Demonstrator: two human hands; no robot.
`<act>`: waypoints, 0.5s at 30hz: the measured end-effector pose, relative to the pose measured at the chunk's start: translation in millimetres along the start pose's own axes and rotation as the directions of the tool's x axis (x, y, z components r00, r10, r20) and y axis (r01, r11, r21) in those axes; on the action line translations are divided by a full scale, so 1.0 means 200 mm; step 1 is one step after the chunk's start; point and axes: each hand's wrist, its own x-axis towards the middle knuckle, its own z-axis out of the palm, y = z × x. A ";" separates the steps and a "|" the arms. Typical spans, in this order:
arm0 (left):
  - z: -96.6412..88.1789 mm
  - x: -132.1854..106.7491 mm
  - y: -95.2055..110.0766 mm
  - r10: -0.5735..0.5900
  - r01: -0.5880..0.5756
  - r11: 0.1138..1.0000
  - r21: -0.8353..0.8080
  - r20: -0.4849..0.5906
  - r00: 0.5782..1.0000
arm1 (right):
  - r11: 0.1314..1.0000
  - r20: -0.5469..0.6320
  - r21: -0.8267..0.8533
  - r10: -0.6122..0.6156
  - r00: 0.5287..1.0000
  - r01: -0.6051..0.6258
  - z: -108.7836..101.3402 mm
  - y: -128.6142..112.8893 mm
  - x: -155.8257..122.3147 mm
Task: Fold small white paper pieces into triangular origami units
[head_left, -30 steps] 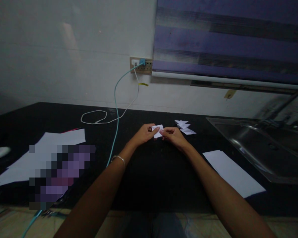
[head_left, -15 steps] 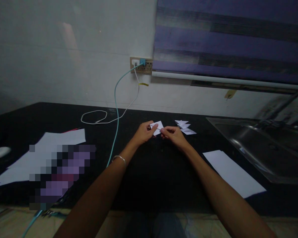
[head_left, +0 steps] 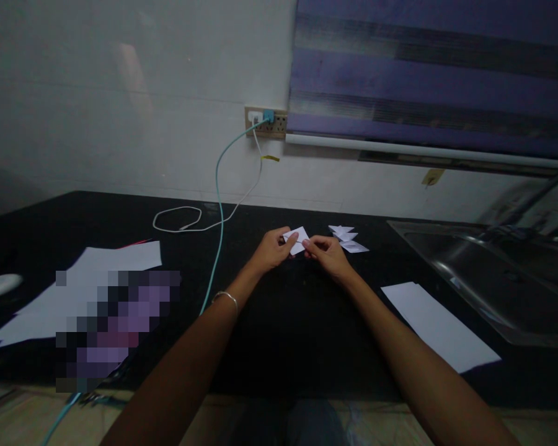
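Between my two hands is a small folded piece of white paper (head_left: 300, 233), roughly square and turned corner-up. My left hand (head_left: 275, 248) pinches its left side, thumb lying across the face and fingers behind. My right hand (head_left: 326, 250) grips the right corner between thumb and forefinger. The fingers behind the paper are partly hidden. Just beyond my right hand, several small folded white paper pieces (head_left: 348, 238) with pointed ends lie in an overlapping row on the black counter (head_left: 302, 334).
White sheets (head_left: 439, 325) lie to the right, beside a metal sink (head_left: 483, 272). More white paper (head_left: 86, 272) lies at left near a blurred-out purple item (head_left: 125, 325) and a white oval object (head_left: 0, 286). A teal cable (head_left: 219, 204) and a white cable (head_left: 237, 204) run from a wall socket (head_left: 279, 122).
Both hands stay at nearly the same place with the folded paper. My right thumb and fingers have shifted slightly along its right corner; the view has moved a little.
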 end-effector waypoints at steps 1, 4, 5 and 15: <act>0.00 0.00 0.00 0.004 -0.004 1.000 0.004 0.001 1.000 | 1.000 -0.002 0.008 -0.010 1.000 0.010 0.00 0.00 0.00; 0.01 0.00 -0.01 0.003 -0.003 1.000 0.013 0.012 1.000 | 0.999 -0.022 0.039 -0.022 1.000 0.023 0.01 0.01 0.00; 0.01 0.00 -0.01 0.002 -0.002 1.000 0.014 0.016 1.000 | 0.998 -0.030 0.055 -0.012 0.999 0.014 0.01 0.02 0.00; 0.03 -0.01 -0.02 0.011 -0.010 1.000 -0.021 0.038 0.999 | 0.974 0.076 0.202 0.086 0.993 -0.100 0.06 0.02 0.00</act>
